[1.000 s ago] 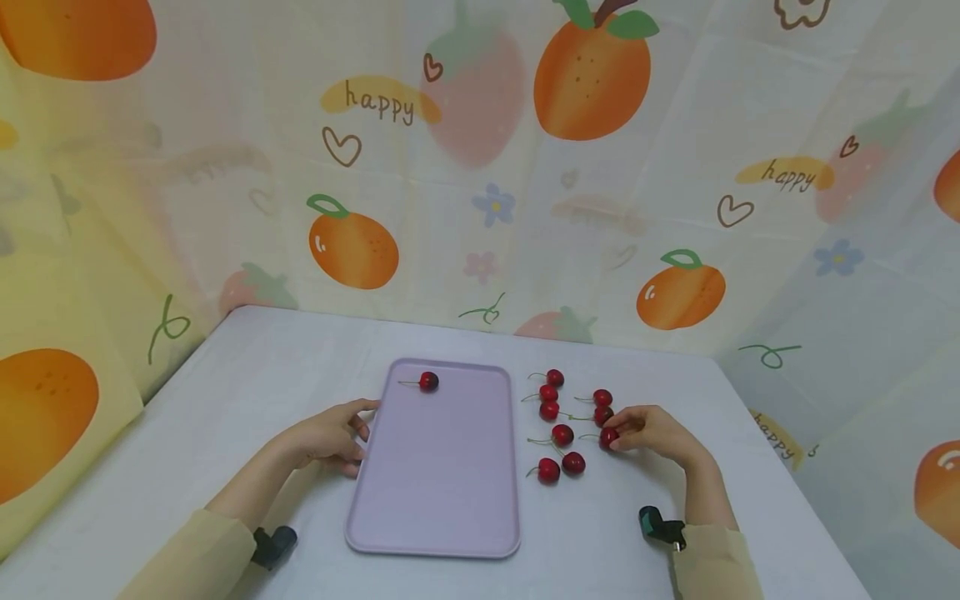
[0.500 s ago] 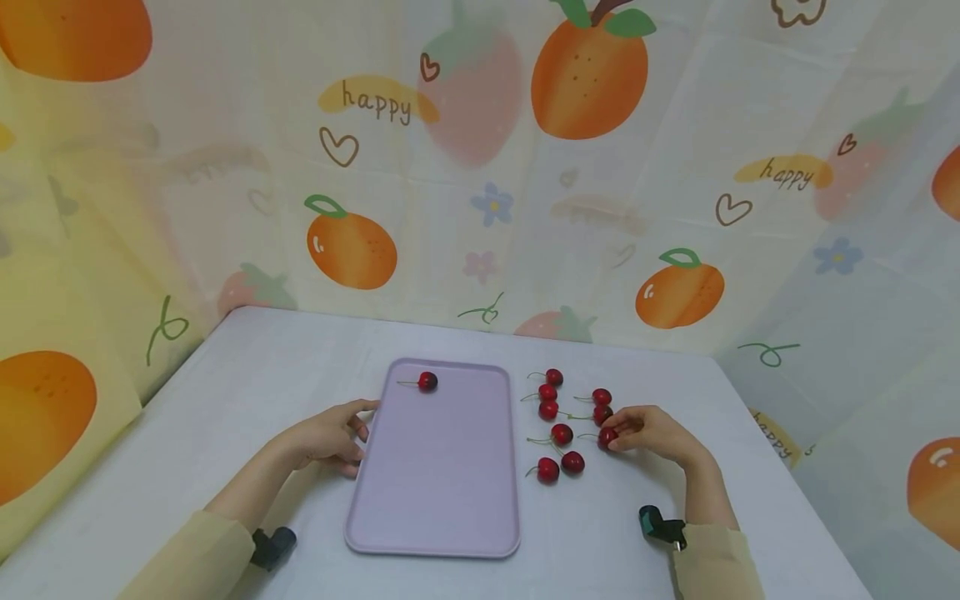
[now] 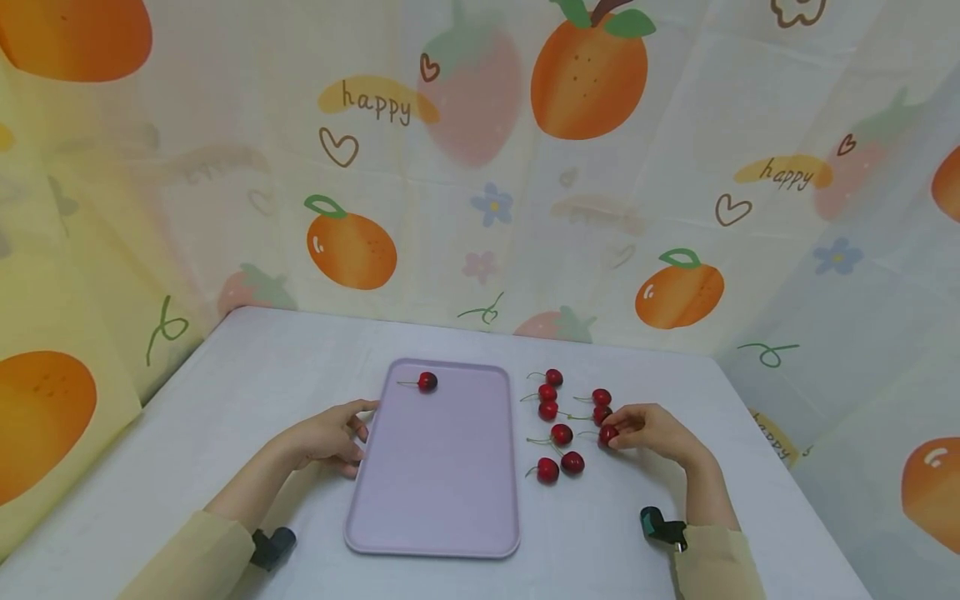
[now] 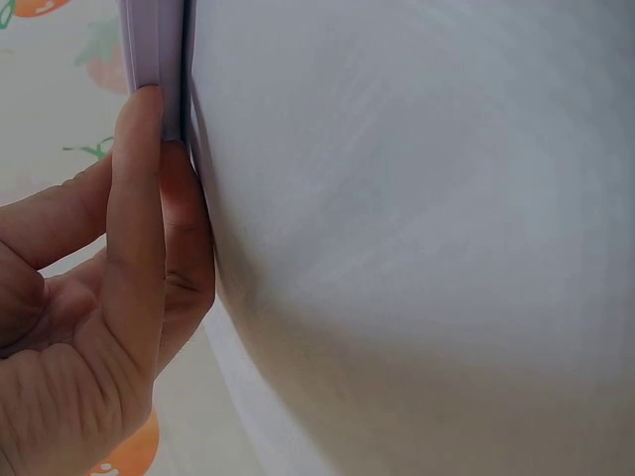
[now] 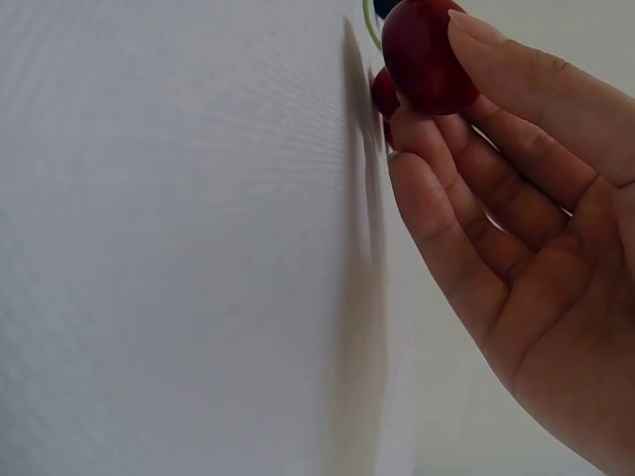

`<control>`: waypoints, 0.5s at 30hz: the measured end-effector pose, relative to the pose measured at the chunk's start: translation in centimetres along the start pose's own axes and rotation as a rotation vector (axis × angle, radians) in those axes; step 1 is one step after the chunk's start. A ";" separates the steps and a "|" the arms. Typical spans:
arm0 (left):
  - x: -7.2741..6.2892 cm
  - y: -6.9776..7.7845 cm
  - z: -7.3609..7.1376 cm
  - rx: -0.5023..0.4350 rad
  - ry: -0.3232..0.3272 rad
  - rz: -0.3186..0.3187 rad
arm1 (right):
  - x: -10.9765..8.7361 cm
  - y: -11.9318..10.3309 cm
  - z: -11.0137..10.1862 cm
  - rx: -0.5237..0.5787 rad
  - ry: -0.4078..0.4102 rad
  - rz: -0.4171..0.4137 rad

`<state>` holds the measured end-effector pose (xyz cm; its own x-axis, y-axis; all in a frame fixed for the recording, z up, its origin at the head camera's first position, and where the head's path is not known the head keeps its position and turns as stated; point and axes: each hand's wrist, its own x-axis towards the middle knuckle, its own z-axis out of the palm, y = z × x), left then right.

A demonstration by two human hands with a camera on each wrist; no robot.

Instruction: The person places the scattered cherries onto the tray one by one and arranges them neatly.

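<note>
My right hand [image 3: 651, 435] pinches a dark red cherry [image 5: 429, 58] between thumb and fingertips, close over the white table at the right of the loose cherries. Its thin green stem points left in the head view. At the left, my left hand [image 3: 327, 437] touches the long left side of a pale purple tray [image 3: 435, 475] with its fingertips. The left wrist view shows relaxed fingers [image 4: 137, 198] against the outer wall of the tray. A single cherry [image 3: 427, 382] with its stem lies inside the tray near the far left corner.
Several stemmed cherries lie between the tray and my right hand, including a near one [image 3: 547, 471] and a far one [image 3: 553, 377]. Another cherry [image 3: 602, 414] sits right beside my right fingertips. A fruit-printed curtain [image 3: 480, 242] hangs behind the table [image 3: 600, 542].
My right hand and the pinched cherry have shifted very slightly upward in the head view. The left hand, the tray and the other cherries have stayed in place.
</note>
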<state>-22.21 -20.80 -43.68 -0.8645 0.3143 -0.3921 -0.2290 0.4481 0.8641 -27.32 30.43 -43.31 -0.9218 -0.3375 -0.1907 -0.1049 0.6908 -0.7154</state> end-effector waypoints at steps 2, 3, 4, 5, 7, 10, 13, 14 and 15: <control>-0.1 0.0 0.0 0.002 -0.004 0.003 | 0.0 -0.1 -0.1 0.000 0.003 -0.007; -0.1 0.0 0.0 0.007 -0.005 0.005 | 0.0 -0.1 -0.1 -0.002 0.004 -0.012; -0.1 0.0 0.0 0.014 -0.007 0.010 | 0.0 -0.1 -0.1 -0.003 0.005 -0.014; -0.1 0.0 0.0 0.015 -0.002 0.005 | 0.0 -0.2 -0.2 -0.007 0.005 -0.018; -0.1 0.0 0.0 0.025 0.002 0.002 | 0.1 -0.2 -0.2 -0.008 0.012 -0.010; 0.0 0.0 -0.1 0.033 0.005 -0.003 | 0.2 -0.2 -0.2 -0.013 0.024 -0.005; 0.0 -0.1 -0.1 0.032 0.006 -0.005 | 0.4 -0.3 -0.1 -0.015 0.039 -0.014; 0.1 -0.1 -0.1 0.033 0.005 -0.004 | 0.4 -0.4 -0.1 -0.016 0.042 -0.021; 0.1 -0.1 -0.1 0.032 0.006 -0.006 | 0.4 -0.5 -0.1 -0.017 0.045 -0.030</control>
<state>-22.27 -20.85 -43.75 -0.8661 0.3064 -0.3949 -0.2196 0.4764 0.8514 -27.70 30.01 -42.98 -0.9338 -0.3298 -0.1385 -0.1391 0.6915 -0.7089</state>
